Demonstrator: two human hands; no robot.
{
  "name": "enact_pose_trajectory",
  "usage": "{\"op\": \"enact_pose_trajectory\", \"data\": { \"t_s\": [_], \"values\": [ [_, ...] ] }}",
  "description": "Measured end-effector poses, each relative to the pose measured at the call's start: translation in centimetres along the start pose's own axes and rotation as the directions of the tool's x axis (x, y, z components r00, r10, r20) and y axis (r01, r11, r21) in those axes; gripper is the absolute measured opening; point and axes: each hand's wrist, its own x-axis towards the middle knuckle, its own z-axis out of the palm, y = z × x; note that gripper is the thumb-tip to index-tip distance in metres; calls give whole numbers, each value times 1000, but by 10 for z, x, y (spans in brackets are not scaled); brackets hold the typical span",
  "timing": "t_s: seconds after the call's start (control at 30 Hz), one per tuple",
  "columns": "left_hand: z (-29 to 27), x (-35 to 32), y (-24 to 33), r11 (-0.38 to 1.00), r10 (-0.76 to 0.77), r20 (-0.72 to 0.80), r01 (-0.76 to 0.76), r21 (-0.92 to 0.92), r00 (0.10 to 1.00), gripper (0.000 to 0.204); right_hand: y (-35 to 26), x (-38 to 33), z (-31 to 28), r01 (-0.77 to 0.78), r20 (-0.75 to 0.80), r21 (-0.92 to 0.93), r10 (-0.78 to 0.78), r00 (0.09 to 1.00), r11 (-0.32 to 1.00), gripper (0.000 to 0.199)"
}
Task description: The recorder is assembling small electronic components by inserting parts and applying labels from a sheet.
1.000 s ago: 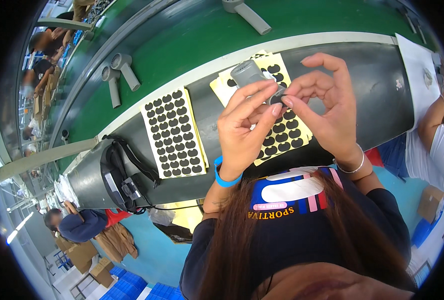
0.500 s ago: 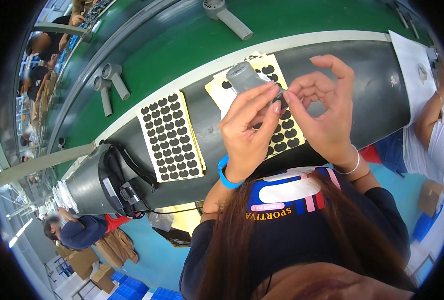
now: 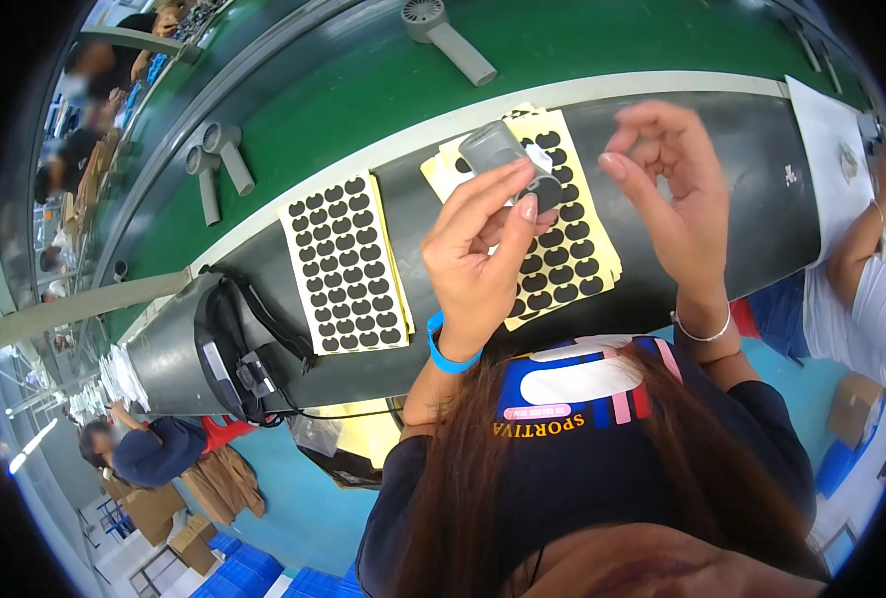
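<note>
- At lower left, a cardboard box (image 3: 154,515) and blue crates (image 3: 228,575) are seen; their contents cannot be told.
- Under the bench (image 3: 169,374), yellow paper (image 3: 365,439) is held in a dark-lined container (image 3: 339,470).
- Above the sticker sheets (image 3: 562,267), the grey device (image 3: 495,147) is pinched in the left hand (image 3: 473,254); judged light, stiff, slightly slippery, best gripped around its sides.
- The right hand (image 3: 677,194) is held apart, thumb and fingers parted, nothing seen between.

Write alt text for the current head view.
A person's left hand holds a grey device over sheets of black stickers; the right hand is raised beside it, apparently empty. Grey handheld fans lie on a green surface.
</note>
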Motion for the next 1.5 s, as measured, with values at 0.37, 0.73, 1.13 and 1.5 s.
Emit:
{"op": "enact_pose_trajectory", "data": {
  "t_s": [0.37,0.73,1.13,1.5],
  "values": [
    [2,-2,-4,990,6,-3,-7,-144,1000,28,-7,-10,17,-85,167,7,83,983,996,14],
    [13,-9,-15,990,77,-18,-78,-120,997,32,-7,-9,17,-205,160,31,198,967,978,10],
    [14,-10,-8,987,100,21,-96,-129,995,29,-14,-11,10,331,184,-74,-314,932,941,10],
    [15,-8,-15,990,59,21,-56,-127,998,31,-12,-5,11,-177,194,97,155,969,979,11]
  ]
}}
